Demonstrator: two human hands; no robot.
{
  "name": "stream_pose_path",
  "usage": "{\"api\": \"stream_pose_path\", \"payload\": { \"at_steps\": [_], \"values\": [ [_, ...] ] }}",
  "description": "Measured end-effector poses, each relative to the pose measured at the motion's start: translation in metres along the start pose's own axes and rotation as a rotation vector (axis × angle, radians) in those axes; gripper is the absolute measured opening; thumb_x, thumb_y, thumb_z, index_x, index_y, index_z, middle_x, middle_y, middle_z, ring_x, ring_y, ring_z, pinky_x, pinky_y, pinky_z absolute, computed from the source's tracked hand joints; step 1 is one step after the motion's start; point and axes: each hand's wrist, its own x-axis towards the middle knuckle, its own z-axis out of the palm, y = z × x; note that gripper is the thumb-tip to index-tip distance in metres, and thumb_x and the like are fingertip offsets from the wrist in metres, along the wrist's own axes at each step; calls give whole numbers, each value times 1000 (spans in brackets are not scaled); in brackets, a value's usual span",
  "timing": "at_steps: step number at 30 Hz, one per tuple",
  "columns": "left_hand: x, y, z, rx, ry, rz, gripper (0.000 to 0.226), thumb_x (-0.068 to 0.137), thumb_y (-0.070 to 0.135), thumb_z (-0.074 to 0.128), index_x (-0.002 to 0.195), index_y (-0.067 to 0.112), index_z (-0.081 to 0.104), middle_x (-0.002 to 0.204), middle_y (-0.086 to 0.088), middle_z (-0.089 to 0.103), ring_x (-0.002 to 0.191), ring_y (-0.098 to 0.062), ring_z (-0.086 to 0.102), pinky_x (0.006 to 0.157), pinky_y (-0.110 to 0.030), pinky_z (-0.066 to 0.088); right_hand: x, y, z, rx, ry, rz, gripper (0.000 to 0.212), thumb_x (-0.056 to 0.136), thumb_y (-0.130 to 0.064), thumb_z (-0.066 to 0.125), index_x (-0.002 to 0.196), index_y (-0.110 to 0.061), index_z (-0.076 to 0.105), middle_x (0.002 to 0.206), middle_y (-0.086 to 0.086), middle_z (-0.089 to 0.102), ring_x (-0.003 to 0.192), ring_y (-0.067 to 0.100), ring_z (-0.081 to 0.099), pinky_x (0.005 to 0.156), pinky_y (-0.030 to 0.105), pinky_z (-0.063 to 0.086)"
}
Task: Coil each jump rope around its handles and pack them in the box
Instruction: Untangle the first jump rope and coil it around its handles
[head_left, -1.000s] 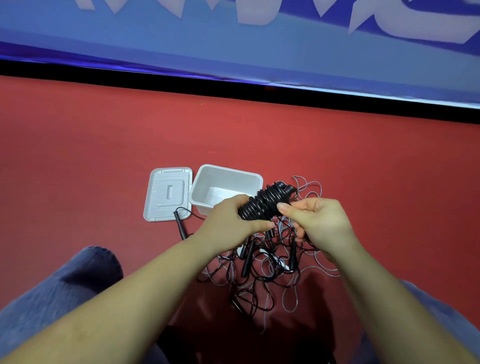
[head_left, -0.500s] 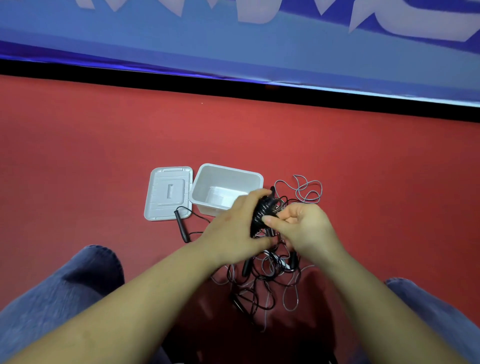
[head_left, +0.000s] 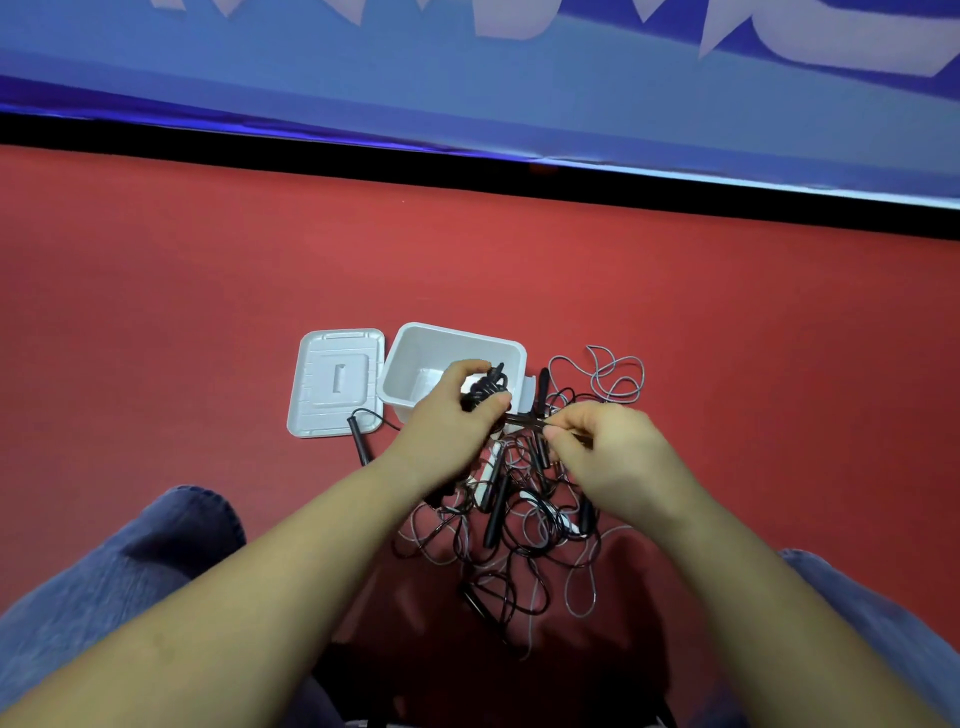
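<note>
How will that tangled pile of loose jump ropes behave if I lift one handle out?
The tangled pile looks floppy: thin cords lie in slack, overlapping loops. Lifting one handle would probably drag neighbouring ropes along. It likely weighs little, since the cords are thin.

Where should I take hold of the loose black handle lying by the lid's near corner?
Take the black handle across the middle of its shaft, from above. It lies flat on the red floor, one end at the lid, clear of the rope tangle, both long sides open. Its cord trails toward the box.
</note>
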Motion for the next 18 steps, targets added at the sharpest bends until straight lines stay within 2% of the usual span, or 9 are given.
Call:
{"api": "stream_pose_path", "payload": {
  "at_steps": [2,3,5,7,9,11,14,16,18],
  "values": [
    [-2,0,1,91,-37,31,34,95,34,52,127,33,42,81,0,64,56,-12,53,55,-20,43,0,0,0,24,36,-3,17,92,-25,54,81,-21,66,63,-8,58,63,13,53,59,23,39],
    [-4,1,2,150,-66,53,35,96,33,50,130,33,40,83,3,63,59,-10,54,56,-18,42,0,-1,0,54,64,2,15,91,-24,56,83,-21,68,65,-9,61,65,12,56,62,23,40],
    [-6,1,5,239,-118,95,43,97,31,48,139,31,35,109,2,64,88,-11,59,77,-18,42,1,-2,-1,135,117,3,10,88,-22,62,84,-22,71,63,-15,62,63,2,57,61,18,40],
    [-9,0,7,327,-156,119,51,95,33,48,143,28,32,131,1,55,114,-16,54,95,-26,40,1,-5,-3,237,133,-7,7,84,-18,67,78,-21,71,52,-23,59,55,-7,54,56,8,36],
    [-12,0,7,402,-172,112,49,89,35,51,137,31,41,122,2,60,107,-19,57,91,-31,46,0,-7,-4,329,114,-14,10,81,-14,69,73,-20,70,52,-28,59,51,-9,53,53,4,36],
    [-17,1,9,487,-212,139,39,79,39,55,118,34,52,100,7,64,91,-17,59,81,-32,49,1,-8,-4,418,95,0,13,80,-11,71,70,-19,69,54,-22,62,49,-6,54,51,5,38],
    [-20,2,13,537,-279,212,40,63,65,58,96,43,53,91,15,65,89,-10,61,80,-32,51,2,-8,-4,503,31,70,16,78,-10,72,66,-19,67,50,-7,62,42,2,51,46,18,44],
    [-19,1,13,520,-300,229,38,64,72,60,89,43,55,87,17,65,85,-5,60,79,-32,50,2,-9,-4,533,-14,98,16,77,-9,73,65,-17,66,50,-3,60,42,5,51,43,21,44],
    [-18,0,12,536,-302,263,30,75,64,61,86,36,57,82,14,63,78,-6,57,77,-32,50,2,-10,-5,560,-43,108,14,77,-10,74,66,-15,66,48,-3,59,41,5,49,41,20,43]
  ]
}}
